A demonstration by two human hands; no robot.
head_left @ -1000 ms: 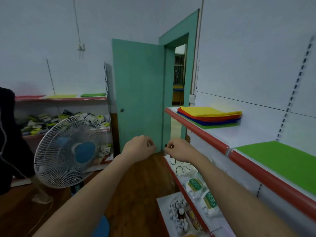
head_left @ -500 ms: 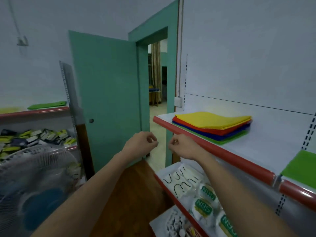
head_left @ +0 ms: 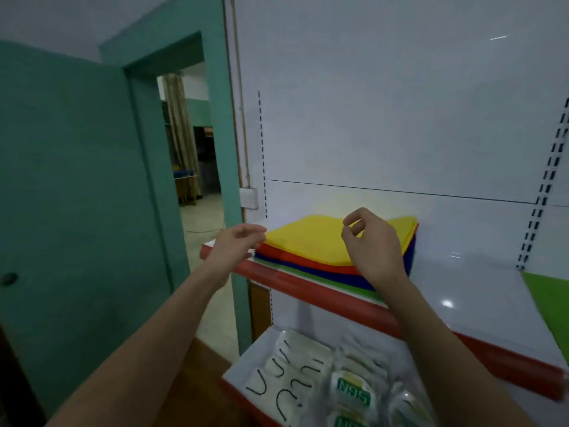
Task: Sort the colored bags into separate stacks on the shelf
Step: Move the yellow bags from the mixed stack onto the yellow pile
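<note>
Head view. Mixed pile of bags (head_left: 311,241) in the middle of the frame, on the white shelf (head_left: 480,291) with the red front edge. Yellow bag (head_left: 308,238) on top, then a red bag (head_left: 308,262), a blue bag (head_left: 332,274) and a green bag (head_left: 332,283) at the bottom. One more green bag (head_left: 551,306) at the right edge of the frame, well apart from the pile.

Left hand (head_left: 235,246) just beside the left corner of the pile, fingers (head_left: 254,234) straight and a little apart, holding nothing. Right hand (head_left: 371,241) above the yellow bag, fingers loosely curled with thumb and first finger close together, holding nothing.

Likely step: take the yellow bag off the top.

To do it well:
- Pinch only the yellow edge, not the red under it.
- Lift slow and flat, both hands on the two near corners.
- Lay it on bare shelf between the pile and the far green bag.
- Save the bottom green bag for that far green one.

Packs marked N95 (head_left: 354,394) on the lower shelf, bottom middle of the frame. Best left alone.
</note>
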